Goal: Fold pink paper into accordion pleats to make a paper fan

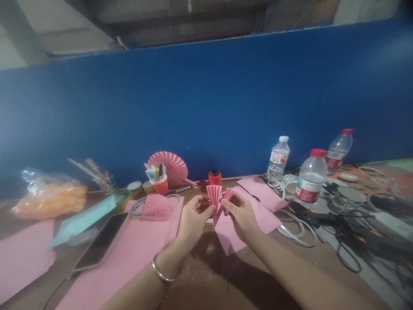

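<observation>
Both hands meet above the brown table (209,275) and pinch a pink pleated paper fan (217,196). My left hand (193,217), with a silver bangle on the wrist, grips the taller left pleats between thumb and fingers. My right hand (240,215) holds the shorter right pleats. The fan's folds come together at the bottom between my fingers. Flat pink paper sheets (254,211) lie just beyond and under my hands.
A finished pink round fan (171,165) leans on the blue partition behind an orange pen cup (160,183). A red thread spool (215,177), a dotted pleated piece (156,207), a phone (101,245), three water bottles (308,181) and black cables (348,241) lie around.
</observation>
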Demonstrator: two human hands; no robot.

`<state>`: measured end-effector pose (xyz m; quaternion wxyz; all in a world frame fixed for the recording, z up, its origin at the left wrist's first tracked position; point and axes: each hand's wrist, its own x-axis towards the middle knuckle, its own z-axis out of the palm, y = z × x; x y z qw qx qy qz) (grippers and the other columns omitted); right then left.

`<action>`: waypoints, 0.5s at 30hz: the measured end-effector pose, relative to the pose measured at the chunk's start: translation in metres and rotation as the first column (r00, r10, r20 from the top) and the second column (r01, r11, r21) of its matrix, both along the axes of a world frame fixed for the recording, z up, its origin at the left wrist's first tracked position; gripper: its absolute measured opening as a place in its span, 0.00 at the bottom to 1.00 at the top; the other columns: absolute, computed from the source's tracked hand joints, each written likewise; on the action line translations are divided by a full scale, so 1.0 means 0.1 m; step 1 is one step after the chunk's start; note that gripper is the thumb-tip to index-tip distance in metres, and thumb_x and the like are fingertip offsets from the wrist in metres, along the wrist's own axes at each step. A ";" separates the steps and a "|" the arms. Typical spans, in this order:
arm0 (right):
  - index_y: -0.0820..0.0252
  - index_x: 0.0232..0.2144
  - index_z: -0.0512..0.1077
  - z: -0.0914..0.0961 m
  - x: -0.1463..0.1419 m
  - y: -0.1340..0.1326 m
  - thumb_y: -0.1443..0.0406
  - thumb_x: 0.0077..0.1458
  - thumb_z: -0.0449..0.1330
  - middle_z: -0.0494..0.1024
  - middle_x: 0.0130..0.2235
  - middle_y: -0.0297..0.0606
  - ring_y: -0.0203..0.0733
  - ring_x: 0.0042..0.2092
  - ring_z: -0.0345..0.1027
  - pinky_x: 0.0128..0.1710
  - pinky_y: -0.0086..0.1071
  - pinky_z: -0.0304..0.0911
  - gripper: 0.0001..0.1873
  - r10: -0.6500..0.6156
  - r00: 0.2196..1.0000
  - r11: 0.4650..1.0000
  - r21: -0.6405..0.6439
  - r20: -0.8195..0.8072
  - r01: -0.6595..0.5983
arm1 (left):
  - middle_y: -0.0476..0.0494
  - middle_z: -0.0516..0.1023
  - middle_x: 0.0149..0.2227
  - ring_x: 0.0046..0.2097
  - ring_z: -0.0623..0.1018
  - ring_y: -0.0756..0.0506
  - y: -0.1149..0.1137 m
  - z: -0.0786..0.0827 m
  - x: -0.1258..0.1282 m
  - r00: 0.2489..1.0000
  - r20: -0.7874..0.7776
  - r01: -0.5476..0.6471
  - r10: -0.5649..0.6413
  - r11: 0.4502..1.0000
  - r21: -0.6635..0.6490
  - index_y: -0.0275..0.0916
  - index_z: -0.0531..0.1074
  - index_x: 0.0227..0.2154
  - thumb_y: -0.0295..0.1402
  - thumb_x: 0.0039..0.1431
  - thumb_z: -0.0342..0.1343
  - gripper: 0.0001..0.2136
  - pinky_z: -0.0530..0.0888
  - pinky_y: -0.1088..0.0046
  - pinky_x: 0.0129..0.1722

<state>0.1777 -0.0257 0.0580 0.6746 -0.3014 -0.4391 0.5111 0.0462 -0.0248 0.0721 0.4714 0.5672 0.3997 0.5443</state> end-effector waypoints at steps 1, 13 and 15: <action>0.60 0.30 0.72 -0.01 -0.01 0.00 0.64 0.43 0.63 0.70 0.26 0.32 0.31 0.24 0.57 0.23 0.27 0.56 0.10 0.003 1.000 1.000 0.008 -0.014 -0.003 | 0.44 0.77 0.33 0.34 0.76 0.47 0.00 0.00 0.00 1.000 0.014 0.003 -0.003 1.000 -0.003 0.35 0.68 0.36 0.29 0.46 0.58 0.12 0.74 0.72 0.32; 0.62 0.23 0.71 0.01 -0.01 -0.04 0.64 0.41 0.63 0.68 0.21 0.31 0.32 0.23 0.56 0.23 0.28 0.54 0.07 -0.003 0.994 0.999 -0.043 0.112 0.008 | 0.39 0.76 0.37 0.38 0.76 0.44 -0.08 0.00 0.04 1.000 -0.006 0.007 -0.007 0.999 0.031 0.33 0.68 0.37 0.30 0.47 0.57 0.13 0.72 0.68 0.38; 0.62 0.23 0.71 0.01 -0.02 -0.04 0.63 0.41 0.63 0.67 0.21 0.31 0.32 0.22 0.56 0.22 0.28 0.54 0.07 0.003 0.993 0.999 -0.041 0.114 0.001 | 0.39 0.76 0.37 0.37 0.76 0.45 -0.08 -0.01 0.04 1.000 0.009 0.003 -0.003 1.000 0.016 0.33 0.69 0.37 0.30 0.47 0.57 0.13 0.73 0.69 0.37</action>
